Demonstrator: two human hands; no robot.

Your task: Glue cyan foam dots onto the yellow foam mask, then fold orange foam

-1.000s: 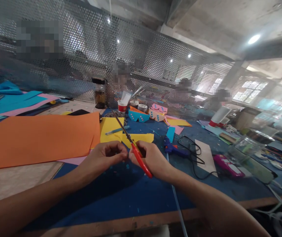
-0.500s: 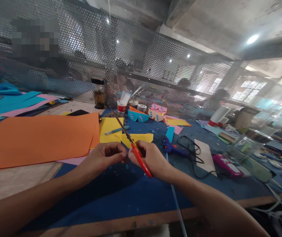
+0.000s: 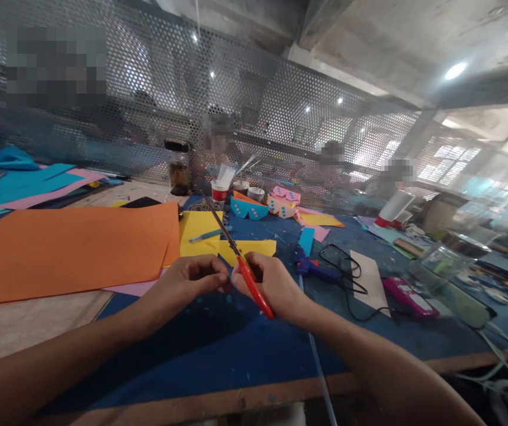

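Red-handled scissors point(image 3: 250, 283) rest in my right hand point(image 3: 276, 284), blades pointing up and away to the left. The fingertips of that hand meet those of my left hand point(image 3: 196, 283), whose thumb and fingers are pinched together. A speck of blue shows between the fingertips, too small to name. Just beyond my hands lie a folded yellow paper piece point(image 3: 249, 251) and a yellow sheet point(image 3: 192, 231) with a light-blue pen-like tool point(image 3: 205, 236) across it. A large orange sheet point(image 3: 71, 251) is left of my left hand.
On the right are a blue glue gun point(image 3: 316, 266) with its black cord, a magenta device point(image 3: 410, 297) and a glass jar point(image 3: 444, 257). Paper masks point(image 3: 248, 208), a red-and-white cup point(image 3: 219, 190) and a lidded jar point(image 3: 178, 168) stand before a perforated metal screen point(image 3: 276, 118).
Almost nothing differs. Both hands and the scissors keep their place, and the blue speck between the fingertips shows a little more clearly now.
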